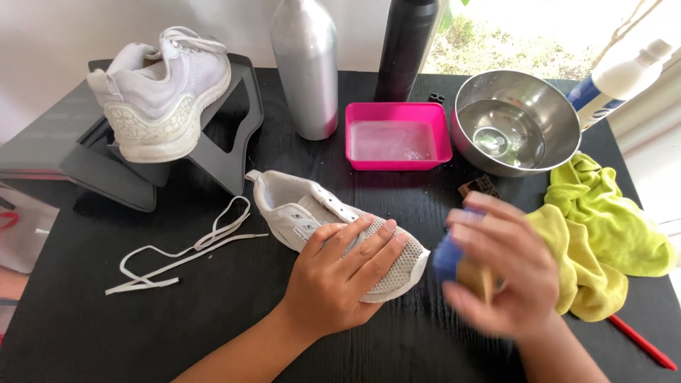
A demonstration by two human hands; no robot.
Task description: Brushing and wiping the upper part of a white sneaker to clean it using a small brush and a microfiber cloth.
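At the far left, toward ten o'clock on the black table (85, 333), a white sneaker (167, 92) rests heel-up on a dark angled stand (227, 142). Below it, at about eight o'clock, a loose white shoelace (181, 252) lies in flat loops on the tabletop. Near the centre lies the laceless grey-white shoe (305, 213), its heel pointing to ten o'clock and its toe to four o'clock. The left hand (340, 273) lies flat on the toe half, fingers spread and pressing down on the mesh, so the shoe sits directly under the palm and reaches out from it toward ten o'clock. At twelve o'clock stand a silver bottle (305, 67) and a black bottle (406, 46), with a pink tub (397, 135) of cloudy water just in front of them. The right hand (507, 273), blurred, is curled around a blue and tan sponge (461, 266), just beside the shoe's toe at its three o'clock, not touching it. At two o'clock sits a steel bowl (514, 120) holding water, with a white and blue squeeze bottle (624, 74) behind it. A yellow-green cloth (610, 234) lies crumpled at three o'clock, just beside the right hand, and a red pencil (642, 344) pokes out beneath it.
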